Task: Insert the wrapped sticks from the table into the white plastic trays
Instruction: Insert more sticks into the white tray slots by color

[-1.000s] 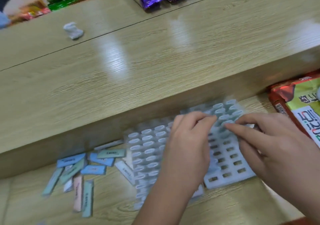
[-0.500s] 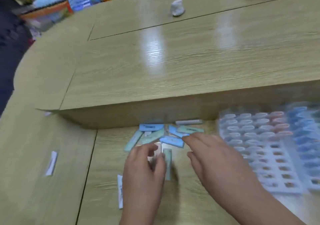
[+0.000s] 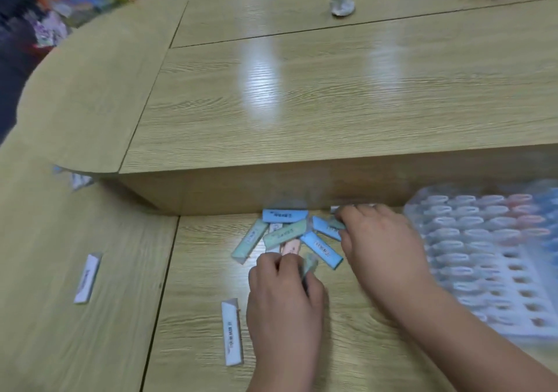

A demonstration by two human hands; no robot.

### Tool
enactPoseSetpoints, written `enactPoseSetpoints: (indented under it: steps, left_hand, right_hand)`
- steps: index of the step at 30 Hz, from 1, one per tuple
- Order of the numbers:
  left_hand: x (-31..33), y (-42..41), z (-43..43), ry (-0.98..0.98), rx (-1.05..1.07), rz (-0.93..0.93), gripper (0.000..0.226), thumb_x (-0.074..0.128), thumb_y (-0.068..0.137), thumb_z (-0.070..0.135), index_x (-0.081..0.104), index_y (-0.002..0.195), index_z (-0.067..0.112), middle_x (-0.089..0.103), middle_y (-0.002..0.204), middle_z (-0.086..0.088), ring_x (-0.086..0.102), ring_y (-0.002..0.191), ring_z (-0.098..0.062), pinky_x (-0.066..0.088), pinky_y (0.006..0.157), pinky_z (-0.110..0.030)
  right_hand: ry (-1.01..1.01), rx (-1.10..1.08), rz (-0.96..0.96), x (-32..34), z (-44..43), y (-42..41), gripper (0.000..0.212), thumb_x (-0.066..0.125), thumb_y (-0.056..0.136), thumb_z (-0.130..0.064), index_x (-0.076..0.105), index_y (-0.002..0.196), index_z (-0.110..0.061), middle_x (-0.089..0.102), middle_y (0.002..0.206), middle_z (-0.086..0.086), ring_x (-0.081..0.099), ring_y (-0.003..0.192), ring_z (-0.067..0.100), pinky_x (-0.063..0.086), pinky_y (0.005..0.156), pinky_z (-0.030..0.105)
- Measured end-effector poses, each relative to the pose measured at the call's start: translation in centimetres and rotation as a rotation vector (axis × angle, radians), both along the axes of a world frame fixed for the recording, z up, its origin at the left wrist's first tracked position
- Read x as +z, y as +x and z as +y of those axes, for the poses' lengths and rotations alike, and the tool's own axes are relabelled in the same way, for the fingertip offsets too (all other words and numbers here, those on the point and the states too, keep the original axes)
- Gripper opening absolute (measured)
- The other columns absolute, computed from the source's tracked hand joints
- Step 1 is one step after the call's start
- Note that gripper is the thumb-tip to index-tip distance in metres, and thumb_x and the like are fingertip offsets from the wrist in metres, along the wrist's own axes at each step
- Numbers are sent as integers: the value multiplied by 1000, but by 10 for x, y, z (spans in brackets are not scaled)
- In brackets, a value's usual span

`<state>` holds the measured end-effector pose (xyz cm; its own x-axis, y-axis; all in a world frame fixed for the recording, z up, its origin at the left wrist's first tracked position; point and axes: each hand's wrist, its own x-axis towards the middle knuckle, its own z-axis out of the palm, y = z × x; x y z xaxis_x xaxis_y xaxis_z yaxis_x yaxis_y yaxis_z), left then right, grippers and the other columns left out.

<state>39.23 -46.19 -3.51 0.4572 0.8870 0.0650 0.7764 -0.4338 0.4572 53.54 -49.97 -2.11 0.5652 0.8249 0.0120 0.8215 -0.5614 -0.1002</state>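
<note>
The left hand (image 3: 283, 298) pinches a green wrapped stick (image 3: 310, 264) beside the pile of wrapped sticks (image 3: 285, 234). The right hand (image 3: 380, 246) touches the pile's right edge, its grip unclear. Just right of it lie the white plastic trays (image 3: 483, 258).

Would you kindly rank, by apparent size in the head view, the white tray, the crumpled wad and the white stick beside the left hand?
1. white tray
2. white stick
3. crumpled wad, though it sits farther away, so unsure.
</note>
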Motion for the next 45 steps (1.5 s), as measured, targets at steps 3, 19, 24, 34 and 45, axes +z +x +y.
enactPoseSetpoints:
  steps: [3, 19, 24, 34, 45]
  left_hand:
    - [3, -4, 7, -28, 17, -76, 10, 70, 85, 23, 73, 94, 21, 60, 93, 6, 56, 90, -21, 46, 62, -33]
    - [90, 114, -62, -425, -394, -691, 16, 62, 79, 23, 62, 90, 35, 64, 85, 9, 62, 79, -13, 51, 68, -24]
    - [92, 156, -109, -521, -537, -667, 12, 64, 79, 25, 59, 87, 34, 62, 82, 14, 61, 80, -12, 45, 66, -14]
    - [70, 203, -151, -408, -607, -504, 12, 75, 82, 28, 71, 86, 38, 68, 91, 21, 65, 93, -2, 47, 77, -12]
    - [53, 223, -170, -92, -625, -325, 22, 85, 75, 21, 73, 87, 36, 56, 90, 36, 45, 94, 3, 48, 83, -51]
  right_hand:
    - [93, 7, 21, 9, -1, -1, 20, 67, 75, -17, 71, 94, -18, 67, 78, 1, 60, 75, 29, 45, 58, 34]
    - [818, -292, 433, 106, -194, 100, 17, 62, 80, -48, 63, 97, -45, 69, 67, -16, 70, 62, 7, 55, 56, 27]
    - [810, -398, 383, 100, -249, 131, 14, 67, 82, -48, 65, 96, -48, 69, 88, -23, 65, 69, 1, 44, 60, 4]
    - [647, -293, 275, 62, -276, 158, 17, 73, 85, -12, 71, 97, -24, 66, 91, -22, 60, 83, -4, 46, 71, 7]
    - [500, -203, 222, 43, -279, 175, 13, 73, 83, -26, 75, 95, -29, 64, 82, -26, 50, 78, 2, 48, 60, 25]
